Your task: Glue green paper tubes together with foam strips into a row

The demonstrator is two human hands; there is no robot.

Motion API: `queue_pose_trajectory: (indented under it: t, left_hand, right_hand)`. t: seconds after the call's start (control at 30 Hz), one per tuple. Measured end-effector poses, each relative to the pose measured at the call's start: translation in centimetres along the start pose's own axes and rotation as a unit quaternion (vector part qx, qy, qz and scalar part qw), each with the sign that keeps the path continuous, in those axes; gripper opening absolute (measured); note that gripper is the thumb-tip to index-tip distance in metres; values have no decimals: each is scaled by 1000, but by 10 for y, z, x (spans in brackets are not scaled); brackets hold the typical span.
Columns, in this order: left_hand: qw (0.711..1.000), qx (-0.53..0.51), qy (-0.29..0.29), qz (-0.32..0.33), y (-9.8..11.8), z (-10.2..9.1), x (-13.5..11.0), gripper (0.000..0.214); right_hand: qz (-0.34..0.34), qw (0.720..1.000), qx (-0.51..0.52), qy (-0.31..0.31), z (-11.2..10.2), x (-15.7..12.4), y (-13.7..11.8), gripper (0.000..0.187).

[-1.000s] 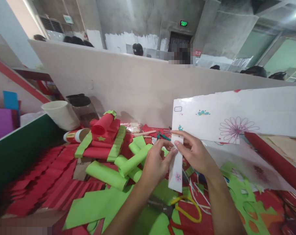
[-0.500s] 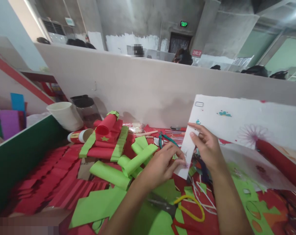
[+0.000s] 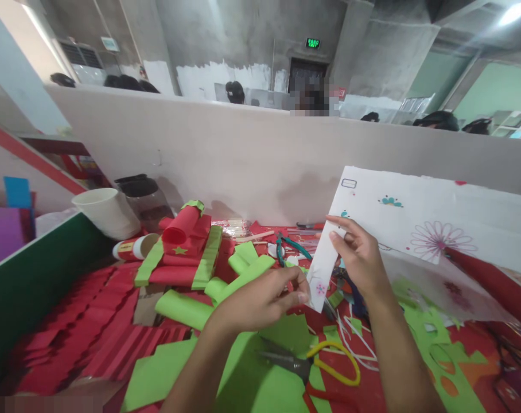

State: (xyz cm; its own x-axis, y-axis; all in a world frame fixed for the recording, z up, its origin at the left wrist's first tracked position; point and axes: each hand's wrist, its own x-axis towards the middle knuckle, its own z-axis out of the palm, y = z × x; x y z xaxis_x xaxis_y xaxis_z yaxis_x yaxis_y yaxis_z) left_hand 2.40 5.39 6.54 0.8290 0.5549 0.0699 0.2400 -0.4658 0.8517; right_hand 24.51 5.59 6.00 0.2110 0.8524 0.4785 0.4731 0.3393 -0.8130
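Observation:
My right hand [image 3: 358, 252] pinches the upper part of a white paper strip [image 3: 325, 261] between thumb and fingers, holding it tilted. A small pink flower [image 3: 321, 289] shows near the strip's lower end. My left hand [image 3: 273, 292] is at the strip's lower left edge, thumb and index finger drawn together; what they hold, if anything, cannot be made out. Below the hands lie scissors [image 3: 292, 364] with yellow and red handles. Rolled green paper [image 3: 185, 310] lies left of my left hand. A large white sheet [image 3: 372, 223] with flower drawings rises behind my right hand.
At the left, a red paper model [image 3: 181, 252] with green strips stands behind folded red paper [image 3: 92, 310]. A white cup [image 3: 108, 212], a dark-lidded jar [image 3: 146, 201] and a glue bottle [image 3: 135, 248] are near a green box wall [image 3: 41, 281]. Teal-handled pliers [image 3: 280, 249] lie farther back.
My left hand has moved left from over the strip's lower end to its edge, uncovering the pink flower. My right hand still holds the strip. The view has shifted slightly.

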Motion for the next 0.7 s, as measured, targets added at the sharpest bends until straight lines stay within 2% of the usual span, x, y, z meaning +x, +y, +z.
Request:
queue_pose_trajectory:
  t: [0.1,0.2,0.3,0.43,0.57,0.7]
  left_hand:
    - [1000,18,-21,12,-2,0,0,29]
    - [996,54,62,-21,-9,3,4,36]
    - [981,94,164,-43,-18,10,11,32]
    - [969,92,229,-28,-22,19,20,18]
    - [968,74,241,7,-20,24,24,20]
    - [971,70,226,28,-18,24,26,10]
  right_hand:
    - [8,997,8,83,-12,3,8,33]
    - [23,993,32,108,-23,5,15,34]
    - [27,996,40,73,-24,4,15,35]
    - [36,999,11,-25,-12,1,5,34]
    - [37,995,4,-94,-1,-2,-10,32]
    - [40,992,15,-116,3,-4,-16,31]
